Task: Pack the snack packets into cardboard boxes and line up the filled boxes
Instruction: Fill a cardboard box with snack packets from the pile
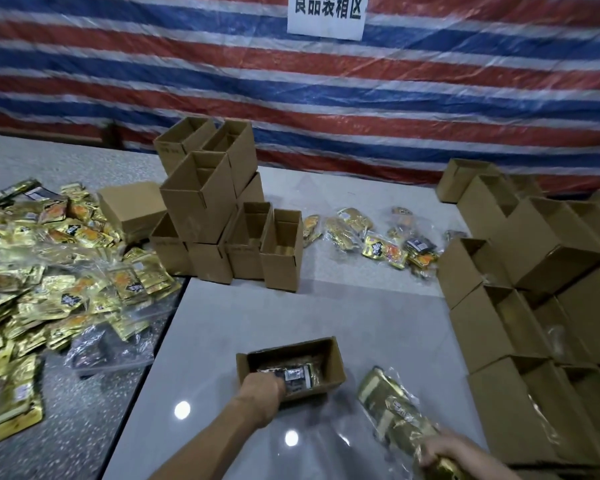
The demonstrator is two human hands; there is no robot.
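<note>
Nearest to me, at the bottom right edge of view, my right hand (444,450) is closed in a grip on the near end of a bundle of gold packets (395,407) in clear wrap; the fingers curl over the bundle, which lies slanted on the bench (257,313), its far end pointing toward the open box (335,360). That box sits on the pale bench top just left of the bundle, apart from it, mouth up. My left hand (261,384) reaches over the box's near left corner and into it, meeting a dark-labelled packet (297,375) that lies inside. The fingertips are hidden by the hand's back and the box wall, so I cannot tell whether they pinch the packet or only press on it. Further gold packets show under it in the box. To the left a large heap of gold packets (49,271) is spread over a speckled surface. At the far middle stands a stack of open boxes (201,206), tilted in places. Beside it to the right lies a scatter of loose packets (385,244). Along the right side, rows of cardboard boxes (499,334) stand close together, clear wrap visible in some. Behind hangs a striped tarpaulin (326,98) bearing a white sign (326,15).
</note>
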